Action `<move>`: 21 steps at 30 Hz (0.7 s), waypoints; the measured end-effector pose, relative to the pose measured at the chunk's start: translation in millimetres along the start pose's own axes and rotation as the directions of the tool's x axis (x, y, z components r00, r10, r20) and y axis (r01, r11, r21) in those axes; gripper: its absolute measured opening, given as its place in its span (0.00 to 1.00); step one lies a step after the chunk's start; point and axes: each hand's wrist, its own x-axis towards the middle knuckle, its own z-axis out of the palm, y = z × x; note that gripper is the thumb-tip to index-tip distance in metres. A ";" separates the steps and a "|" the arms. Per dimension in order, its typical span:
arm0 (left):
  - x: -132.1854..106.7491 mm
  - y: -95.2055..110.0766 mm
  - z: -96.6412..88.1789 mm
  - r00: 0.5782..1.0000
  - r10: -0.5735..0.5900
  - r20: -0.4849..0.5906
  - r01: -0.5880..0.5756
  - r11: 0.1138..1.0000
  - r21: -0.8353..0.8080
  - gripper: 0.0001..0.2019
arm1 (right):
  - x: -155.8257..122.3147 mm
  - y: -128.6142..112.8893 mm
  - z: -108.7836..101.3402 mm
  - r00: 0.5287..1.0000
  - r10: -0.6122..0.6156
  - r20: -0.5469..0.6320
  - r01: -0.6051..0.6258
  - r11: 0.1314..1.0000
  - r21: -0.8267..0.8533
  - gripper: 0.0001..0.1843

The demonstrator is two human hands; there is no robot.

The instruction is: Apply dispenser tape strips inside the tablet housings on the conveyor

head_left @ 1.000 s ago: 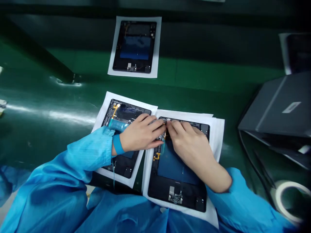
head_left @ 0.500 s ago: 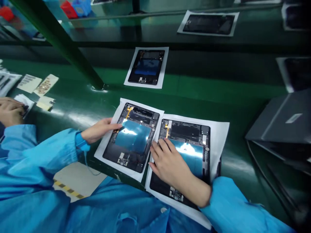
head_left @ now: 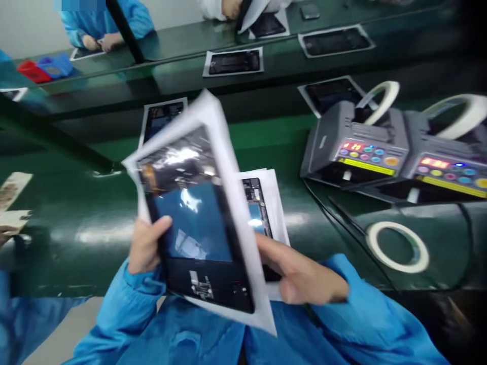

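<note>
An opened tablet (head_left: 194, 223) on a white sheet is lifted off the green bench and tilted toward me, its blue battery and circuit boards showing. My left hand (head_left: 146, 243) grips its left edge, thumb on top. My right hand (head_left: 304, 279) holds its right side from beneath, fingers curled under the sheet. A second opened tablet (head_left: 258, 208) on white paper lies on the bench just behind the lifted one, partly hidden by it.
Two grey tape dispensers (head_left: 357, 142) with coloured buttons and white tape rolls stand at the right. A loose tape roll (head_left: 397, 246) lies near them. More tablets on sheets (head_left: 233, 62) sit on the far conveyor. Other people in blue sleeves (head_left: 102, 25) work at the back left.
The left tablet with its sheet was lying flat on the bench; now both hands have lifted it up and tilted it. My view has swung up and to the right.
</note>
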 end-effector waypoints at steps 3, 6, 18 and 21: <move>6.9 -19.0 35.9 0.988 -0.042 0.150 0.039 0.999 0.018 0.37 | -58.5 11.7 -18.5 0.891 -0.089 -0.445 -0.180 0.830 -0.527 0.22; 10.4 -26.6 49.8 0.979 0.032 0.203 -0.074 0.976 0.204 0.33 | -103.8 33.2 -59.6 0.587 -0.512 -0.627 -0.602 0.242 -0.761 0.15; 24.8 14.8 45.2 0.826 0.335 0.453 -0.465 -0.048 0.884 0.22 | -114.9 26.6 -155.8 0.793 -0.556 -0.249 -0.548 -0.472 -0.690 0.11; 30.9 18.5 58.5 0.621 0.351 0.701 -0.714 -0.116 0.690 0.18 | -105.0 21.0 -142.8 0.763 -0.616 -0.196 -0.538 -0.437 -0.721 0.08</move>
